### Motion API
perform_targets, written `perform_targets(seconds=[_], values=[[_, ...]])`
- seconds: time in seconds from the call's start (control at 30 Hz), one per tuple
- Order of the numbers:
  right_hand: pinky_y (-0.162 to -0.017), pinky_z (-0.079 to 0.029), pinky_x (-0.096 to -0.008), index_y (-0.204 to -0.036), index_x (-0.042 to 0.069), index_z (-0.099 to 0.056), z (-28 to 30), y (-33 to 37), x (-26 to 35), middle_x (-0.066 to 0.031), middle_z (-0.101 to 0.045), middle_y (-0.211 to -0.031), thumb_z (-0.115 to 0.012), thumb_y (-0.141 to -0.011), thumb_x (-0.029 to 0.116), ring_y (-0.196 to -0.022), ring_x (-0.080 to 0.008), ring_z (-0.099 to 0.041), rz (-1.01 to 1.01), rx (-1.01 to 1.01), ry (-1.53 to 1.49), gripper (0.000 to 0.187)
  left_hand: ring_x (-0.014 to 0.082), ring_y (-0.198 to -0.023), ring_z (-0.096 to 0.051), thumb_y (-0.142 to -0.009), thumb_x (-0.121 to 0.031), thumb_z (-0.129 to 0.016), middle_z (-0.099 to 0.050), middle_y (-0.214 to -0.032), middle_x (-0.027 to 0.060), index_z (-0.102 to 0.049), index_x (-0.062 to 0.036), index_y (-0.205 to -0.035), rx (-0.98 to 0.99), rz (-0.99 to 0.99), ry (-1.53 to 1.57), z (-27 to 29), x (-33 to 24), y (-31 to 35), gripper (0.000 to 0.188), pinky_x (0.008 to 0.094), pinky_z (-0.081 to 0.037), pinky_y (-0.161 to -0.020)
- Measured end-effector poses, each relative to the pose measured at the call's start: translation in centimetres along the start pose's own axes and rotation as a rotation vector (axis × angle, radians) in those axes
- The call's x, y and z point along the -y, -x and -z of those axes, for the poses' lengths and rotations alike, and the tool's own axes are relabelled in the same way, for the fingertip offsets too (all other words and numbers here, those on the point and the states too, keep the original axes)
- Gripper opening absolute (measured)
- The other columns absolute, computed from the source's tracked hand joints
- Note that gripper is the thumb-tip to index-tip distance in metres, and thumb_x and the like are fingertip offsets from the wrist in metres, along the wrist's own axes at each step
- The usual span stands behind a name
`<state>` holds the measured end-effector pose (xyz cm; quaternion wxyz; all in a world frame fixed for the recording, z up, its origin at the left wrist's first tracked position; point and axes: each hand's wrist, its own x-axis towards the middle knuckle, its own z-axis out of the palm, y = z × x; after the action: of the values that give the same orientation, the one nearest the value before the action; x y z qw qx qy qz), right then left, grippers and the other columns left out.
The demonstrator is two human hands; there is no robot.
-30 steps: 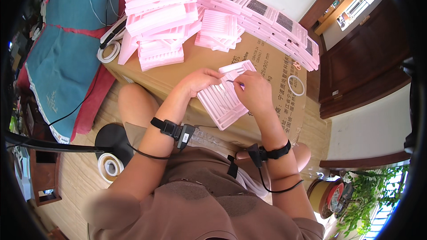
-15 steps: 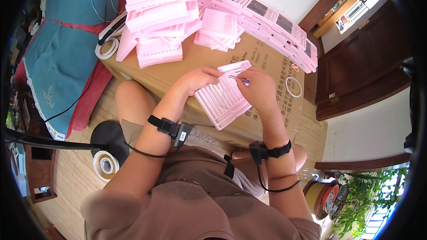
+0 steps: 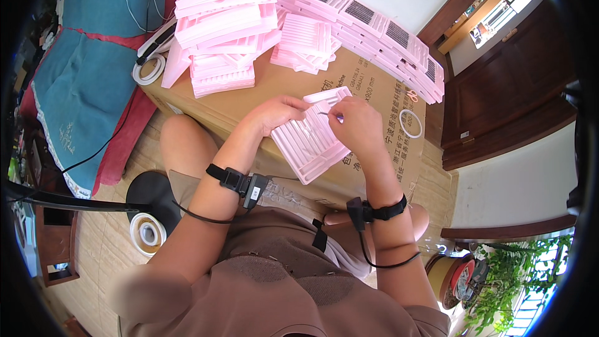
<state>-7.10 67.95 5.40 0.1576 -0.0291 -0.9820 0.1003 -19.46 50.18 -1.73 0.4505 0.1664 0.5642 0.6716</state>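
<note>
The pink slotted tray (image 3: 312, 139) lies tilted on the near edge of the cardboard box (image 3: 368, 81) in front of me, its ribbed face up. My left hand (image 3: 279, 114) rests curled over the tray's upper left corner, fingers pressing down to pin it. My right hand (image 3: 357, 126) is pinched narrow around a thin metal tool (image 3: 326, 113), whose tip points at the tray's top rows; what the tip carries, if anything, is too small to tell. To do this well, I judge that I should keep the left hand firm so the tray does not slide off the box edge, and bring the tip in low and steady along one slot. Further out, a tall heap of pink trays (image 3: 218, 22) stands at the far left of the box, a smaller stack (image 3: 306, 40) sits beside it, and a long row of filled trays (image 3: 374, 31) runs along the back. A tape ring (image 3: 410, 123) lies right of my hand, and another roll (image 3: 148, 234) is on the floor.
</note>
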Motion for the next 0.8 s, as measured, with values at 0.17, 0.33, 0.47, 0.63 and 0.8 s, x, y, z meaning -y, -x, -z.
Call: perform_targets(seconds=[0.17,0.33,0.47,0.63,0.8], values=[[-0.073,-0.056,-0.0417,-0.08,0.013,-0.077,2.9,1.1,-1.5,-0.005,-0.071,-0.085,-0.069,-0.08,0.02,-0.084,-0.0281,-0.069,-0.03,0.169,-0.102,0.011,0.0183,-0.097,-0.072,-0.089,0.003,-0.061,-0.073,-0.114,0.0131,-0.069,0.005,-0.124,0.001,0.009,-0.015,0.3,0.1,-0.3,0.035,0.0314,-0.057,-0.086],[-0.072,-0.055,-0.0416,-0.081,0.012,-0.077,2.9,0.5,-1.7,-0.0048,-0.071,-0.084,-0.07,-0.081,0.02,-0.083,-0.0283,-0.069,-0.071,0.034,-0.204,0.011,0.018,-0.097,-0.072,-0.089,0.003,-0.061,-0.074,-0.113,0.0132,-0.069,0.0047,-0.124,0.029,-0.007,-0.019,0.4,0.5,-0.6,0.035,0.0314,-0.058,-0.086],[-0.072,-0.055,-0.0398,-0.084,0.012,-0.078,0.8,-0.5,-1.1,-0.0043,-0.071,-0.087,-0.071,-0.082,0.021,-0.084,-0.0269,-0.069,-0.05,-0.03,-0.104,0.012,0.0177,-0.097,-0.072,-0.089,0.002,-0.061,-0.074,-0.113,0.0129,-0.069,0.004,-0.124,0.016,0.0,-0.033,0.3,0.3,-0.4,0.036,0.0316,-0.058,-0.086],[-0.075,-0.055,-0.0399,-0.087,0.012,-0.078,-0.1,-0.7,-1.2,-0.0045,-0.072,-0.091,-0.072,-0.083,0.022,-0.086,-0.0277,-0.07,-0.041,-0.011,-0.064,0.013,0.0179,-0.095,-0.072,-0.089,0.002,-0.062,-0.074,-0.112,0.0132,-0.069,0.0041,-0.125,-0.044,-0.001,-0.063,0.1,0.2,-0.1,0.037,0.0319,-0.058,-0.085],[-0.074,-0.056,-0.0417,-0.082,0.012,-0.077,-0.6,-0.7,-1.6,-0.005,-0.071,-0.088,-0.069,-0.083,0.022,-0.087,-0.0272,-0.069,-0.054,0.004,-0.112,0.012,0.0183,-0.094,-0.072,-0.088,0.002,-0.063,-0.074,-0.111,0.0139,-0.068,0.0045,-0.126,-0.058,0.002,-0.079,0.0,0.2,-0.1,0.039,0.032,-0.058,-0.085]])
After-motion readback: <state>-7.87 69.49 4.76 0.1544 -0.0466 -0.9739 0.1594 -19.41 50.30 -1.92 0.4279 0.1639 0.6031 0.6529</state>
